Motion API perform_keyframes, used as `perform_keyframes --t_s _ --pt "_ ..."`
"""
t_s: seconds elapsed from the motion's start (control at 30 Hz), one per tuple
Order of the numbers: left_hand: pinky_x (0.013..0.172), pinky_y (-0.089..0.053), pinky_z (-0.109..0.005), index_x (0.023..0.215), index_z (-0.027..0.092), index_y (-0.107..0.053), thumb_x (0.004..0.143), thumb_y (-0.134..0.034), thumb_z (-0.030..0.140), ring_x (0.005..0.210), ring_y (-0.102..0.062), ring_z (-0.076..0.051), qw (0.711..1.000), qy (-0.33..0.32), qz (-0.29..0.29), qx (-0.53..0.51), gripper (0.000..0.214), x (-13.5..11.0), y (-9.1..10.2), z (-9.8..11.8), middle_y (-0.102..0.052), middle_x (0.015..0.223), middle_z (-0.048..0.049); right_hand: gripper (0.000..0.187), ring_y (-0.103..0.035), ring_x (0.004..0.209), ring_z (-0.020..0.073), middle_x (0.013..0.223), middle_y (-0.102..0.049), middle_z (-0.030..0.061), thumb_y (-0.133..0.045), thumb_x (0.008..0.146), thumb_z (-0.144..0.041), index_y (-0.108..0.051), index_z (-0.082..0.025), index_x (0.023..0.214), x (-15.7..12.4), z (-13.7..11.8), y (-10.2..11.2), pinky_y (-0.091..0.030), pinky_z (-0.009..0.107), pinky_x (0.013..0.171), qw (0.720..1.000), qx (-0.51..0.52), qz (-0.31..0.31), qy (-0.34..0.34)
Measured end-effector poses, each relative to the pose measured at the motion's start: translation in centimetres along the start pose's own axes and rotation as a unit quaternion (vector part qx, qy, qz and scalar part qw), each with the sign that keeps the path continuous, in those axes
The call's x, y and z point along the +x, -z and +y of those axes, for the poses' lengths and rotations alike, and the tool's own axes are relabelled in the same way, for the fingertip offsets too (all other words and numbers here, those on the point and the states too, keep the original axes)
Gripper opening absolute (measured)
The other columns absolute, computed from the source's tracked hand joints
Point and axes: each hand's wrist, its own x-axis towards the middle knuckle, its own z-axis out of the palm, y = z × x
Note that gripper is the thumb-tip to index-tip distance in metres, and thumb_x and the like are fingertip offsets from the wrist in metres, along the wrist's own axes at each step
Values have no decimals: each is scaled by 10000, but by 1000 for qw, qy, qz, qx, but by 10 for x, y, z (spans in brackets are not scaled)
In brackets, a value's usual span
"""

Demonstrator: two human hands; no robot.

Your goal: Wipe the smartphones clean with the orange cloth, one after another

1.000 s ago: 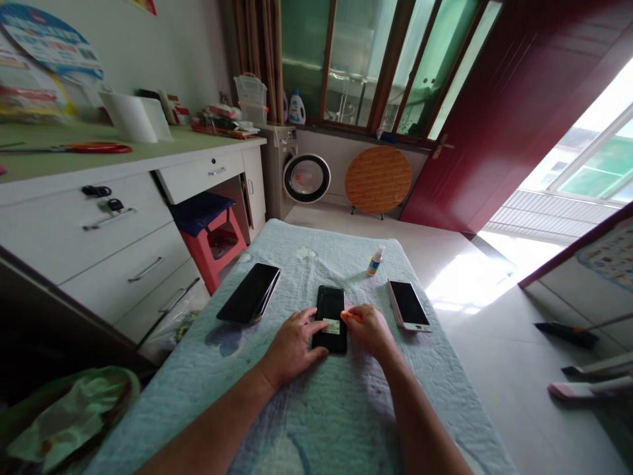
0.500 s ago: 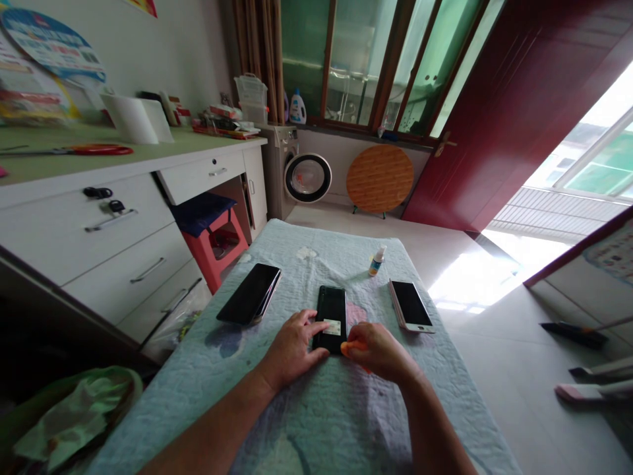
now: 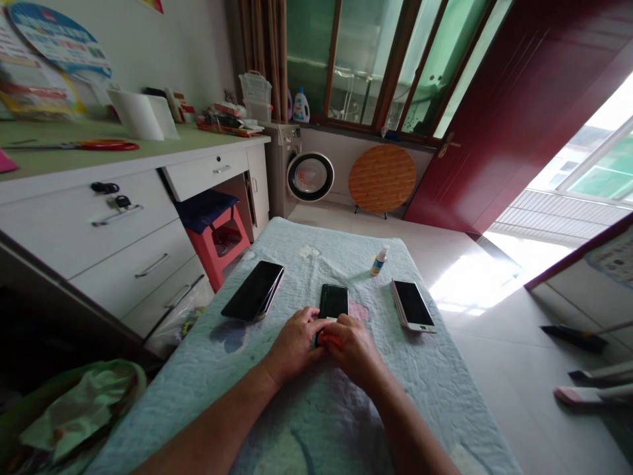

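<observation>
A black phone (image 3: 334, 301) lies on the cloth-covered table, its lower part hidden by both hands. My left hand (image 3: 297, 340) steadies it at the lower left edge, fingers on the surface and thumb near the bottom. Closed around a bunched orange cloth (image 3: 330, 338), my right hand (image 3: 352, 343) presses on the phone's lower end, close against the left fingers. A sliver of a pale label shows above the right fingers.
A larger dark phone (image 3: 253, 290) in an open cover lies left, and a white-framed phone (image 3: 414, 305) lies right. Behind stands a small spray bottle (image 3: 378, 262). The quilted table cover (image 3: 297, 254) ends near a pink stool (image 3: 217, 244) and drawers (image 3: 133, 231).
My right hand has moved left with the orange cloth, from the phone's lower right corner onto its lower end. It now covers most of the pale label. My left hand stays on the phone.
</observation>
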Motion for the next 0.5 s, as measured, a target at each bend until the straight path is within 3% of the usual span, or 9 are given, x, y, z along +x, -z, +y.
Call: perform_keyframes --t_s 0.13,0.37,0.5 --pt "998 -409 -396 1189 254 -629 723 -708 287 1137 -517 -279 1000 1 -6 -12 474 0 3 2 -531 1222 -87 138 -505 792 136 802 -544 10 -592 816 -142 -701 -225 818 1 -3 0 -349 242 736 1000 -17 -1 12" --pt "1045 -382 -396 1224 265 -604 709 -702 253 1194 -478 -266 1000 4 -26 1 525 0 6 -1 -490 1279 -79 144 -514 723 125 757 -568 9 -584 763 -106 -691 -202 760 -6 13 31 -335 232 670 998 -16 -60 -31" --pt "1054 -374 -394 1247 259 -590 704 -677 207 1205 -471 -266 999 2 -39 4 552 0 7 -3 -475 1291 -88 93 -504 684 117 722 -568 5 -581 756 -126 -656 -180 745 -8 16 37 -321 225 636 996 -29 -70 -47"
